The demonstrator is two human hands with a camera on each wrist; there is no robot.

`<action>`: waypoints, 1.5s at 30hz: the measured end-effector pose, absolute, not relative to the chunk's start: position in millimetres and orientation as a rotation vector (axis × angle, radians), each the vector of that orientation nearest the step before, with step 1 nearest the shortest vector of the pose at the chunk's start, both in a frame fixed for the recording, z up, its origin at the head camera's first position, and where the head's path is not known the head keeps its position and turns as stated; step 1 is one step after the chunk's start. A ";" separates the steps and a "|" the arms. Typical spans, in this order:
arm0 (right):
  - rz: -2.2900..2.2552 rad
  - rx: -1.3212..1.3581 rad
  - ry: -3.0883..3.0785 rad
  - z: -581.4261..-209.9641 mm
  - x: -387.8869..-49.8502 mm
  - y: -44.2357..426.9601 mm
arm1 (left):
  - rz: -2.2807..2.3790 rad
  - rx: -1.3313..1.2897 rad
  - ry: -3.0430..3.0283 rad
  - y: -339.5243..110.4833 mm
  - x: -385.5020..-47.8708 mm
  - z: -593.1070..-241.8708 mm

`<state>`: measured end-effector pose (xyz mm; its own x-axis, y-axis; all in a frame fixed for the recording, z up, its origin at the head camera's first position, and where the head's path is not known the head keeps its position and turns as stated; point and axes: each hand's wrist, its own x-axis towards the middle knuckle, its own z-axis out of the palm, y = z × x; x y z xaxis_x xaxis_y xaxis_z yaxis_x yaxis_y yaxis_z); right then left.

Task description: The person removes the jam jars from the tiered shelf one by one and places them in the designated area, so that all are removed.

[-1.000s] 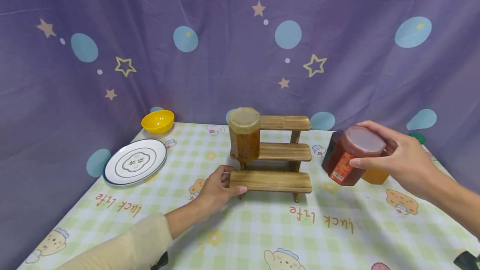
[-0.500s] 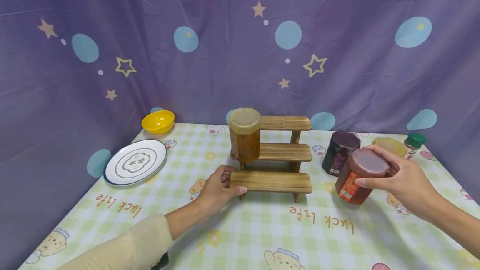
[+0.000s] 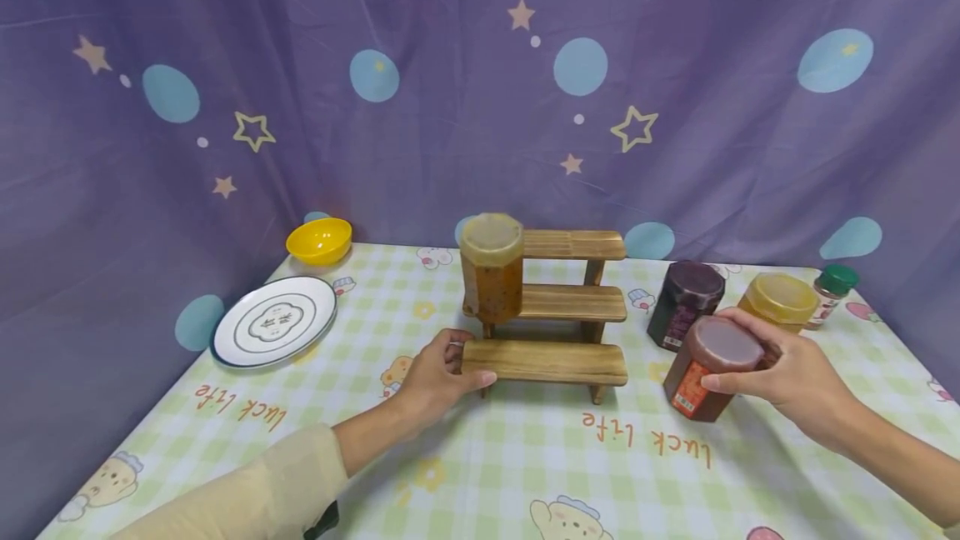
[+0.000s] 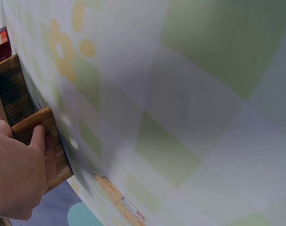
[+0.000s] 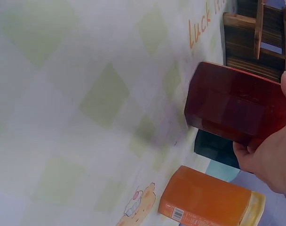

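My left hand [image 3: 444, 373] grips the left end of the lowest step of a three-tier wooden stand [image 3: 551, 361], thumb over its front edge. Part of that grip also shows on the stand's side [image 4: 63, 160] in the left wrist view. With my right hand [image 3: 795, 373] I hold a dark red jar [image 3: 705, 377] with a pale lid, fingers and thumb around its upper part. The red jar's base [image 5: 192, 94] is close to the tablecloth; I cannot tell whether it touches. An amber jar [image 3: 492, 286] stands on the stand's left side, on the middle step.
Behind the red jar stand a dark purple jar [image 3: 684, 307], a yellow-lidded orange jar [image 3: 780, 298] and a green-capped shaker bottle [image 3: 835, 286]. At the left are a white plate [image 3: 232, 336] and a yellow bowl [image 3: 320, 242]. A purple curtain [image 3: 465, 107] hangs behind the table.
My right hand has lowered the red jar and brought it nearer to me, uncovering the dark purple jar and the yellow-lidded jar. My left hand has stayed on the stand.
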<state>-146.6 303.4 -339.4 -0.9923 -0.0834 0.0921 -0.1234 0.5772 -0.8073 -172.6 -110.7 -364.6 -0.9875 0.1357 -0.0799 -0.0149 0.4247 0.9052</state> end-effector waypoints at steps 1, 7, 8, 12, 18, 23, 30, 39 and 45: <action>1.405 0.174 -2.762 -338.8 -146.6 303.3 | 1.610 0.107 2.533 -110.6 -172.8 -364.6; 1.388 0.155 -2.827 -337.0 -146.0 302.5 | 1.612 0.114 2.530 -111.1 -172.8 -364.8; 1.369 0.153 -2.841 -337.1 -145.9 302.6 | 1.612 0.116 2.529 -111.1 -172.5 -364.9; 1.332 0.152 -2.868 -337.8 -146.1 302.1 | 1.616 0.119 2.527 -110.9 -172.3 -364.8; 1.245 0.214 -2.827 -338.1 -146.0 299.8 | 1.621 0.130 2.529 -110.7 -172.8 -363.8; 1.185 0.287 -2.747 -341.7 -145.0 298.4 | 1.636 0.141 2.519 -110.7 -173.2 -364.3; 1.263 0.401 -2.669 -348.9 -146.1 298.9 | 1.642 0.136 2.516 -110.7 -172.9 -365.2; 1.069 0.499 -2.604 -349.5 -142.4 295.2 | 1.652 0.124 2.504 -110.3 -172.5 -365.0; 1.082 0.565 -2.557 -329.5 -140.8 285.1 | 1.642 0.117 2.509 -110.5 -173.0 -364.6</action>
